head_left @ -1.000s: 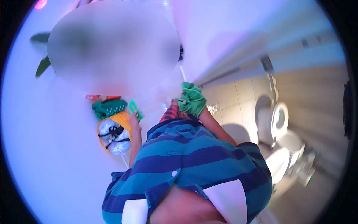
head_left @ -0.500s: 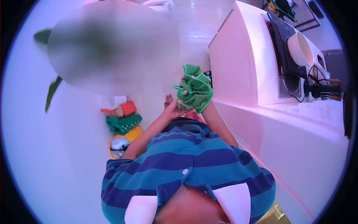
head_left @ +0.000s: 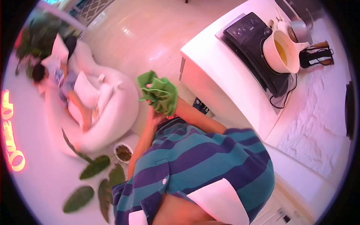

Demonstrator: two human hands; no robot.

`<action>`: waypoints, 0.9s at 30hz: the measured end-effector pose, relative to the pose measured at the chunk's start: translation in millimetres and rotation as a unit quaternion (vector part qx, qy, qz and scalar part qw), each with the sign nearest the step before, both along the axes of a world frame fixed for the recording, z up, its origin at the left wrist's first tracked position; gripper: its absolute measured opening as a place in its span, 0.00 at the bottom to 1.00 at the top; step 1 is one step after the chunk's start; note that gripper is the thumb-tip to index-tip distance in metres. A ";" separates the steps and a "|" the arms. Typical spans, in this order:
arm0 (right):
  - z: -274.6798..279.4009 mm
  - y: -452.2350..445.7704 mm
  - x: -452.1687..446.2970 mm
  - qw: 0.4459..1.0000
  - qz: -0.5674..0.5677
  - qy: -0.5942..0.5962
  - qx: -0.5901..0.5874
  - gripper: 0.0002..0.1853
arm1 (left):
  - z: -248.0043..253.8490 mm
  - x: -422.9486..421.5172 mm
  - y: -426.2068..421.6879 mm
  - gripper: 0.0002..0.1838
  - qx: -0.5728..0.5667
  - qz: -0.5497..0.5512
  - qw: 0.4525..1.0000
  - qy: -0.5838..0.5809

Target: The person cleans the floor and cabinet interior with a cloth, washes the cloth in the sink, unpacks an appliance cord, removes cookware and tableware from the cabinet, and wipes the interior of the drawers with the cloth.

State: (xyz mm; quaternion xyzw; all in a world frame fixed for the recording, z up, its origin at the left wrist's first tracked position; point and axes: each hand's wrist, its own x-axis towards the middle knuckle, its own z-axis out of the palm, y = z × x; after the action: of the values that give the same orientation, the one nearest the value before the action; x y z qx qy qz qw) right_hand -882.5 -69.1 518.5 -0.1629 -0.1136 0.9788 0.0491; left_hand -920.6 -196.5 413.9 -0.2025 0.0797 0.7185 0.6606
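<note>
A green cloth (head_left: pixel 159 95) is bunched over my right hand (head_left: pixel 149 86), which grips it. Only fingertips show among its folds. Close below the cloth is my left hand (head_left: pixel 155 117), with its fingers curled and partly covered. What lies in that hand is hidden at this moment; a small clear, glassy piece showed there a moment earlier. Both hands are held together in front of my striped shirt.
To the right, a white counter (head_left: pixel 210 41) carries a black induction cooker (head_left: pixel 245 47) with a white pot (head_left: pixel 272 56) of yellow liquid. A person (head_left: pixel 69 86) reclines on a white sofa (head_left: pixel 125 99) at left. Below it stand a leafy plant (head_left: pixel 95 167) and a round pot (head_left: pixel 123 153).
My view has swung, bringing the sofa, the person and the counter top into sight. The cloth and both hands now sit further left in view, still together.
</note>
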 end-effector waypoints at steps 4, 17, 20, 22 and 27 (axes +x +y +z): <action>1.6 41.5 -108.7 1.000 -0.007 -0.022 0.009 0.10 | 27.5 -94.9 48.9 0.30 -0.178 -0.007 0.973 0.145; -44.8 313.1 -221.4 0.917 -0.343 0.164 -0.118 0.14 | 27.4 -298.7 382.8 0.28 -0.083 -0.414 0.892 0.163; -47.9 389.7 -219.8 0.870 -0.481 0.055 -0.090 0.15 | 41.2 -297.6 486.0 0.32 -0.019 -0.500 0.852 0.153; -35.0 442.7 -226.5 0.867 -0.486 0.035 -0.105 0.12 | 28.3 -308.2 541.9 0.33 -0.049 -0.513 0.843 0.155; -51.9 599.7 -257.2 0.867 -0.450 0.179 -0.121 0.12 | 38.7 -331.3 676.6 0.22 -0.159 -0.426 0.878 0.150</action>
State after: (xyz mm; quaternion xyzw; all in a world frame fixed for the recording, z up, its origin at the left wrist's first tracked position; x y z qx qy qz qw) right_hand -1139.7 530.6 466.7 -0.0231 0.1019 0.8692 0.4833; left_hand -1251.9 480.1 452.6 -0.1410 0.3693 0.3671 0.8420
